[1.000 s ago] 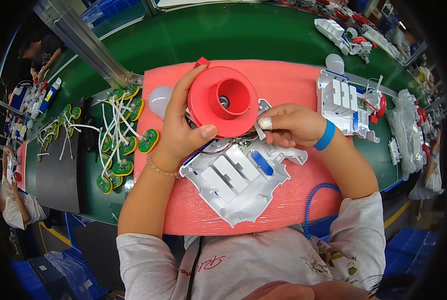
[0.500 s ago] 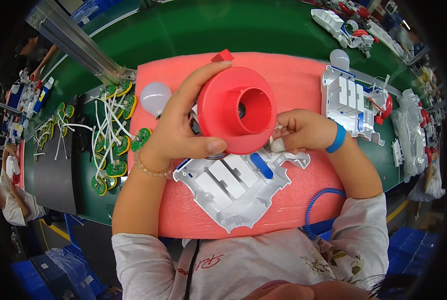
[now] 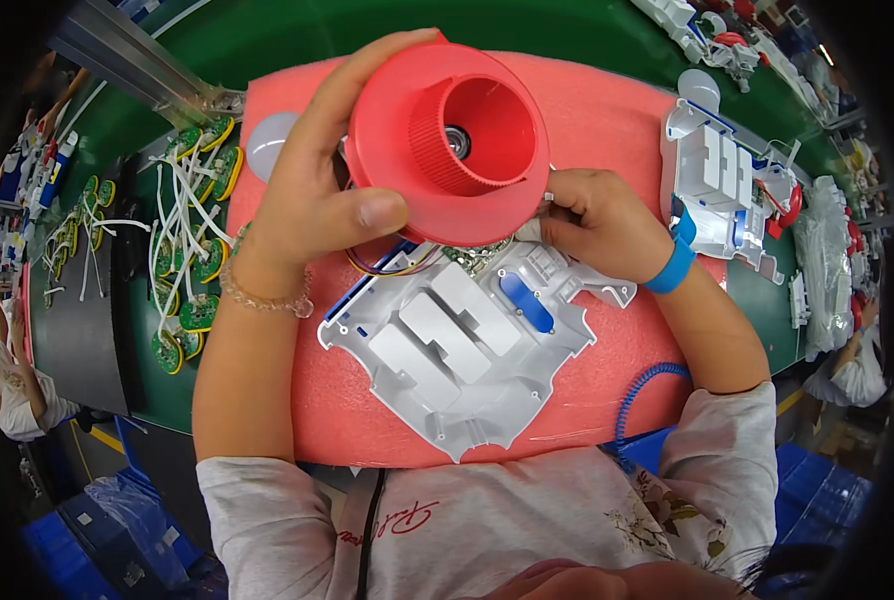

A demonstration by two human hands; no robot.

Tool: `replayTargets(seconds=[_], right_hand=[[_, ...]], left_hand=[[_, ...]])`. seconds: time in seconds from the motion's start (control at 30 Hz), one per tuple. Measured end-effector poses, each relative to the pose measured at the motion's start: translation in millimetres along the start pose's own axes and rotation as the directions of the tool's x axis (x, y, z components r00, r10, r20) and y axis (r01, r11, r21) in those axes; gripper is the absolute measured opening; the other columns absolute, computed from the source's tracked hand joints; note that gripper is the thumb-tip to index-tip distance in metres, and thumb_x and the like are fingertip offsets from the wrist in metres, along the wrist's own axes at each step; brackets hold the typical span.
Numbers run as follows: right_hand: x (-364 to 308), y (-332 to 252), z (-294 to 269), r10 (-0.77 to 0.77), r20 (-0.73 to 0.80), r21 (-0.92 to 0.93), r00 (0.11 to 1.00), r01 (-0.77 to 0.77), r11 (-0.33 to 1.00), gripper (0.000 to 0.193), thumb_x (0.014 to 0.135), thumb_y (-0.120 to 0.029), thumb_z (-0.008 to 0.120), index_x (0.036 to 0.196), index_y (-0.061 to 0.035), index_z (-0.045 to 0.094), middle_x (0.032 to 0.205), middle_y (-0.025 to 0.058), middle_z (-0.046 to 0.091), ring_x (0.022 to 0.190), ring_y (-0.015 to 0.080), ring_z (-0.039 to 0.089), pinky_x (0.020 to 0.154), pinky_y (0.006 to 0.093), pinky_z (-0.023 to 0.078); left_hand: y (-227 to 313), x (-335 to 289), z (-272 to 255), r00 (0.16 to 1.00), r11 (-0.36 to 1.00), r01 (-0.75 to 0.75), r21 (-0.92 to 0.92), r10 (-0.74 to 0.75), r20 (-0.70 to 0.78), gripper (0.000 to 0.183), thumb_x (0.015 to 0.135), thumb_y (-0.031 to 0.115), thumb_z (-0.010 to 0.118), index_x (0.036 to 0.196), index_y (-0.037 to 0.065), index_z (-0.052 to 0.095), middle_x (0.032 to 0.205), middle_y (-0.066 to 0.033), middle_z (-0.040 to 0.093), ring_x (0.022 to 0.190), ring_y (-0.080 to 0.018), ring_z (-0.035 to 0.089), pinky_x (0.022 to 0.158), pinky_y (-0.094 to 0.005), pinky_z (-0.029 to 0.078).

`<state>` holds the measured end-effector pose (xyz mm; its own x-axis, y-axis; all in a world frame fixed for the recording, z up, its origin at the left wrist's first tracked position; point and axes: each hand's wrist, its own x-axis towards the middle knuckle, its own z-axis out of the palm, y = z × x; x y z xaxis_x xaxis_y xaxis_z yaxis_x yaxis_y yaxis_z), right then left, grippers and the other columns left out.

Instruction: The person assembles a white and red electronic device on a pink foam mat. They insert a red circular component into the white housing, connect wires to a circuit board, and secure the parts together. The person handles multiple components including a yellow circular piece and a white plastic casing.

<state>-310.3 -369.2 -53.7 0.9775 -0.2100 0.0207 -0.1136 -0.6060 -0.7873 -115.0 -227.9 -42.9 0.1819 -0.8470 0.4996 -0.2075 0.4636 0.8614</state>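
Note:
My left hand (image 3: 317, 190) is wrapped round the rim of a red round plastic part (image 3: 387, 140) with a ribbed hollow collar, holding it tilted above a white plastic housing shell (image 3: 457, 400). My right hand (image 3: 612, 225) is at the red part's lower right edge, its fingers bent and pinched together; what they hold is mostly hidden. Beneath the red part, a circuit board (image 3: 479, 260) and thin coloured wires (image 3: 372, 268) show at the shell's upper edge. The shell lies inner side up, with a blue insert (image 3: 525, 302) in it.
A pink foam mat (image 3: 337, 420) lies under the shell. To the left are several green round circuit boards (image 3: 202, 312) with white leads and a whitish bulb-like globe (image 3: 270, 145). Another white shell (image 3: 707, 180) rests at the right, near bagged parts (image 3: 824, 260). A blue coiled cord (image 3: 632, 405) hangs in front.
The red part, in my left hand, has moved up and left and tilted, showing more of its collar. The circuit board and coloured wires beneath it have come into sight. My right hand has risen slightly.

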Motion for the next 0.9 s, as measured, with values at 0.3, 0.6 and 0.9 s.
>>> replayTargets(seconds=[0.3, 0.6, 0.9], right_hand=[[2.1, 0.4, -3.0, -0.231, 0.046, -0.217, 0.972, 0.235, 0.947, 0.018, 0.071, -0.003, 0.057, 0.089, -0.003, 0.059, 0.079, 0.0137, 0.06, 0.073, 0.0299, 0.058, 0.065, 0.0358, 0.046], [4.0, 1.1, -6.0, -0.256, 0.075, -0.206, 0.964, 0.266, 0.942, 0.019, 0.07, -0.002, 0.057, 0.089, -0.0031, 0.06, 0.079, 0.0137, 0.059, 0.071, 0.03, 0.057, 0.065, 0.0361, 0.046], [3.9, 4.6, -6.8, -0.283, 0.089, -0.2, 0.955, 0.295, 0.934, 0.022, 0.069, -0.001, 0.058, 0.09, -0.003, 0.06, 0.079, 0.014, 0.059, 0.072, 0.0305, 0.057, 0.065, 0.0368, 0.046]], left_hand=[[11.0, -3.9, 2.1, 0.988, 0.992, 0.127, 0.012, -0.126, -0.085, 0.1, 0.059, 0.06, 0.066, 0.127, -0.006, 0.035, 0.121, -0.0157, 0.047, 0.111, -0.0224, 0.05, 0.093, -0.0353, 0.04], [5.7, -8.7, 2.2, 0.971, 0.985, 0.166, 0.05, -0.155, -0.181, 0.102, 0.057, 0.057, 0.066, 0.127, -0.008, 0.032, 0.12, -0.0196, 0.047, 0.11, -0.0251, 0.051, 0.093, -0.0368, 0.042], [3.2, -9.7, 0.9, 0.974, 0.987, 0.155, 0.035, -0.147, -0.171, 0.102, 0.057, 0.057, 0.065, 0.128, -0.008, 0.031, 0.121, -0.0201, 0.047, 0.11, -0.0259, 0.05, 0.094, -0.0371, 0.041]])
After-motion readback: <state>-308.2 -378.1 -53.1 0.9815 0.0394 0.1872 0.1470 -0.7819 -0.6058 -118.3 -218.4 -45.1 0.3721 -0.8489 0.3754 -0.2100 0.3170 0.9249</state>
